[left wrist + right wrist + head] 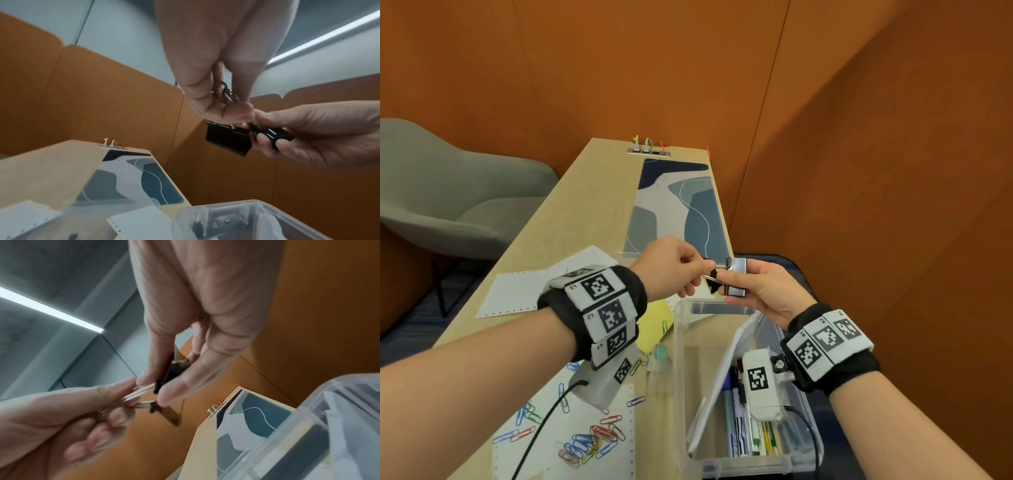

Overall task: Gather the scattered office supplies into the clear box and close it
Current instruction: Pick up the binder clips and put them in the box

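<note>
Above the far end of the clear box (678, 359), both hands meet at two black binder clips. My left hand (705, 270) pinches their silver wire handles (141, 392). My right hand (739, 279) grips the body of one clip (736, 277) between thumb and fingers. The second clip (228, 139) hangs just below my left fingers (207, 104). The box stands open at the table's right edge, with pens and markers (739, 428) and a white pad (719, 370) inside. Coloured paper clips (592, 442) lie scattered on the table at the lower left.
A yellow sticky pad (654, 325) and white perforated sheets (524, 291) lie left of the box. A patterned desk mat (674, 209) covers the far table, with a socket strip (649, 152) behind it. A grey chair (448, 192) stands left; orange walls enclose the desk.
</note>
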Demonstrator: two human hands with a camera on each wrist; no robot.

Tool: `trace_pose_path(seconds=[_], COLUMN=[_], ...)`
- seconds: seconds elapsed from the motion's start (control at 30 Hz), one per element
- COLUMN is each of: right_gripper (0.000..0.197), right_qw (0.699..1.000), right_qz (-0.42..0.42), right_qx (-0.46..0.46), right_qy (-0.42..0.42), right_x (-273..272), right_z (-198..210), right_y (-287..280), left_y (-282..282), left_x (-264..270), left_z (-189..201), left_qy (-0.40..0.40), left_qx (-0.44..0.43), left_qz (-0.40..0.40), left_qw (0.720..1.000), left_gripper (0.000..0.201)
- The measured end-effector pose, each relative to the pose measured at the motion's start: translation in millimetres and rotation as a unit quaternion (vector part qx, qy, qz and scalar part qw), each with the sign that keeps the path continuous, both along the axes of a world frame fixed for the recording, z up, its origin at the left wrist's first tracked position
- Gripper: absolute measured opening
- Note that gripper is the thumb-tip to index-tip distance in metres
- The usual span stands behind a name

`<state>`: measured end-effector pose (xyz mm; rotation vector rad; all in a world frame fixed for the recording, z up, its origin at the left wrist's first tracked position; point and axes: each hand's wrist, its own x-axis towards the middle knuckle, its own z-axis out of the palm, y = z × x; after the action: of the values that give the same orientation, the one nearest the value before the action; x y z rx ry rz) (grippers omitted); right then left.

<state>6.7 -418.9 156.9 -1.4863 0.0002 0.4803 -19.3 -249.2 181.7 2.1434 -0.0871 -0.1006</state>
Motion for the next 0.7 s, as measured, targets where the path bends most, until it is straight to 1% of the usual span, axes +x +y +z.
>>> trace_pose_path(seconds=[0.07, 0.13, 0.17, 0.2, 0.27, 0.33, 0.43, 0.5, 0.53, 0.63, 0.7], right_gripper=[0.031, 0.054, 0.062, 0.062, 0.054, 0.044, 0.028, 0.021, 0.018, 0.015, 0.017], right_qw=[1.000, 0.999, 0.998, 0.996, 0.993, 0.992, 0.996, 0.998, 0.998, 0.999, 0.999], right_qz=[0.004, 0.022, 0.036, 0.051, 0.059, 0.034, 0.003, 0.002, 0.002, 0.023, 0.041], right_qx=[0.005, -0.013, -0.022, -0.018, 0.027, 0.066, 0.045, 0.031, 0.030, 0.027, -0.002], right_qy=[0.009, 0.030, 0.049, 0.068, 0.095, 0.104, 0.080, 0.058, 0.046, 0.025, 0.024], right_x=[-0.9, -2.5, -4.4, -6.4, -8.6, -8.8, -8.0, -8.6, -8.8, -14.9, -18.0], right_z=[0.7, 0.2, -0.1, -0.5, -0.5, 0.5, 0.4, -0.3, -0.9, -1.2, -0.9], right_y=[0.3, -0.5, -1.1, -1.7, -1.5, 2.2, 9.6, 11.8, 11.9, 12.4, 12.3], left_y=[1.1, 2.0, 2.0, 1.6, -1.1, -5.6, -13.4, -17.8, -18.9, -15.9, -11.2], left_x=[1.0, 2.5, 2.9, 2.9, 1.8, 0.6, -2.3, -2.9, -3.0, -0.5, 1.5], left_z=[1.4, 2.6, 2.8, 2.3, 0.2, -2.6, -5.0, -6.5, -6.8, -7.7, -7.1], left_qy=[0.011, 0.024, 0.030, 0.037, 0.050, 0.056, 0.044, 0.035, 0.040, 0.093, 0.127], left_qx=[0.014, -0.011, -0.029, -0.043, -0.054, -0.048, -0.026, -0.009, 0.001, 0.016, 0.003], left_qz=[-0.018, -0.026, -0.029, -0.032, -0.038, -0.042, -0.034, -0.018, -0.013, -0.033, -0.059], left_qw=[1.000, 0.999, 0.999, 0.998, 0.997, 0.996, 0.998, 0.999, 0.999, 0.995, 0.990], left_gripper=[0.028, 0.030, 0.031, 0.031, 0.033, 0.033, 0.026, 0.019, 0.019, 0.021, 0.020])
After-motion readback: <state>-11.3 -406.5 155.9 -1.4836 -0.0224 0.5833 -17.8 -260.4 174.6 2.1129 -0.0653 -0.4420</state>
